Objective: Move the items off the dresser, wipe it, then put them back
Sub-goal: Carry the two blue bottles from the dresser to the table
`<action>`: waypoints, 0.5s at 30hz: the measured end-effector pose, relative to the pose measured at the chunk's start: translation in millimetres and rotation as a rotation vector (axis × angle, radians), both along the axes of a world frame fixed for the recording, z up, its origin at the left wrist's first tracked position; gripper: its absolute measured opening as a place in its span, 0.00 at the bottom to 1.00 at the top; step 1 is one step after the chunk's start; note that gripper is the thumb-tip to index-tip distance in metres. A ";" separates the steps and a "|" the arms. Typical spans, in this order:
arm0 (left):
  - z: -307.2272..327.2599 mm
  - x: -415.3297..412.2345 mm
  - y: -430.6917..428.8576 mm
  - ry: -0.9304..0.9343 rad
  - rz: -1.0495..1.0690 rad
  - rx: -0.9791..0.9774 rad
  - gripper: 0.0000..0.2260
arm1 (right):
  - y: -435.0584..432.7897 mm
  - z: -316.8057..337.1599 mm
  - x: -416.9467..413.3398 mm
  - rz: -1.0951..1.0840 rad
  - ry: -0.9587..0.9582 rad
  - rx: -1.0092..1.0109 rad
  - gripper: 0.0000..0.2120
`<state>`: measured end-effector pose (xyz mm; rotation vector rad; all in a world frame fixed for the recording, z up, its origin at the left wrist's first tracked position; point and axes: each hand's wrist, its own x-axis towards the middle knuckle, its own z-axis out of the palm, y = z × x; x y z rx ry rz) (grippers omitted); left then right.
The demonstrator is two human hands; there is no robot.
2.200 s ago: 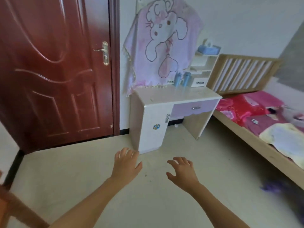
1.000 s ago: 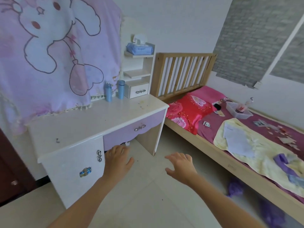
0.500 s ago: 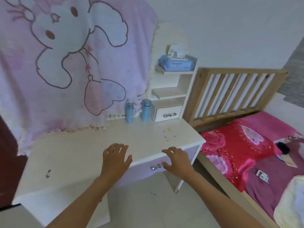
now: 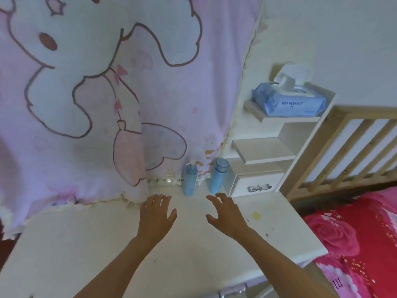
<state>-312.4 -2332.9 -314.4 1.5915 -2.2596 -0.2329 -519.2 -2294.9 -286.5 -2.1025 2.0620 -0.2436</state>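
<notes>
The first step looks to be in hand: clearing the dresser (image 4: 103,246) before any wiping. Two pale blue bottles stand upright at the back of the top, left of the small bow-handled drawer (image 4: 255,184). The wider bottle (image 4: 218,176) is just beside the drawer, and the slimmer bottle (image 4: 190,181) is further left, against the fringe of the pink cartoon blanket (image 4: 150,87) hanging behind. A blue wipes pack (image 4: 290,102) lies on the top shelf above the drawer.

Both hands hover over the top, in front of the drawer and to its left, holding nothing. The left hand (image 4: 156,214) has its fingers loosely spread and lightly bent, the tips near the slimmer bottle's foot but apart from it. The right hand (image 4: 225,214) has its fingers spread and hooked, thumb out, the tips just short of the wider bottle.

Dark specks and a yellow spot (image 4: 256,215) mark the surface in front of the drawer, so nothing seems wiped yet. The next move likely calls for each hand to close round the bottle ahead of it. A low grip would help, since both are tall, narrow and could tip
</notes>
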 end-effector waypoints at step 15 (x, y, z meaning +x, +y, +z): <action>-2.9 -82.5 -133.9 0.160 0.079 0.061 0.25 | -139.8 -17.0 -70.6 -0.166 -0.191 -0.193 0.32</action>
